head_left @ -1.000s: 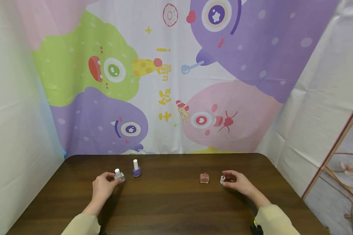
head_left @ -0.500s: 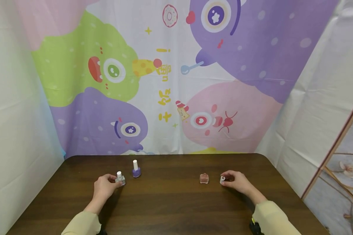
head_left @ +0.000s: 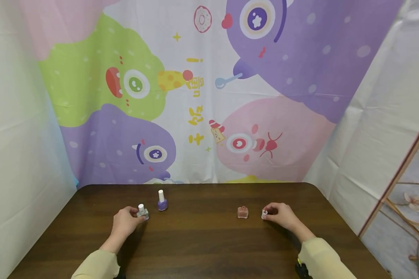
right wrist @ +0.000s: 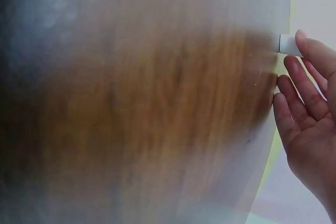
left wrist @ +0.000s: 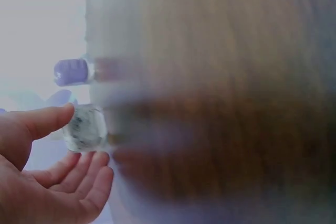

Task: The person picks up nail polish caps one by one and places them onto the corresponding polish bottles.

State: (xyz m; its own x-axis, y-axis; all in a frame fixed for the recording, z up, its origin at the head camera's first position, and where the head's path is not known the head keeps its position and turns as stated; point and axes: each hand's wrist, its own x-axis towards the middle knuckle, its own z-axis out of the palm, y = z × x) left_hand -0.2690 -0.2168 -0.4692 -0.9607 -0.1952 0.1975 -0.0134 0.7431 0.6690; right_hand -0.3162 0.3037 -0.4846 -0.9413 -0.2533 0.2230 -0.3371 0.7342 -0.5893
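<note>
In the head view, my left hand [head_left: 124, 222] pinches a clear, greyish nail polish bottle [head_left: 144, 213] with a white cap, at the left of the table. A purple nail polish bottle [head_left: 162, 204] with a tall white cap stands just behind it. On the right side, my right hand [head_left: 282, 215] pinches a small white nail polish cap [head_left: 264, 214] between thumb and fingers, at the tabletop. The uncapped pinkish-brown nail polish bottle [head_left: 242, 212] stands a little left of that cap. The left wrist view shows the thumb against the clear bottle [left wrist: 85, 128].
The dark wooden table [head_left: 202, 240] reaches back to a curtain [head_left: 195, 162] printed with cartoon monsters. White cloth [head_left: 17, 128] hangs at the left. A patterned panel [head_left: 408, 201] lies beyond the table's right edge.
My left hand has shifted slightly right and toward me with the clear bottle. My right hand has barely moved; the cap in its fingers has tipped a little.
</note>
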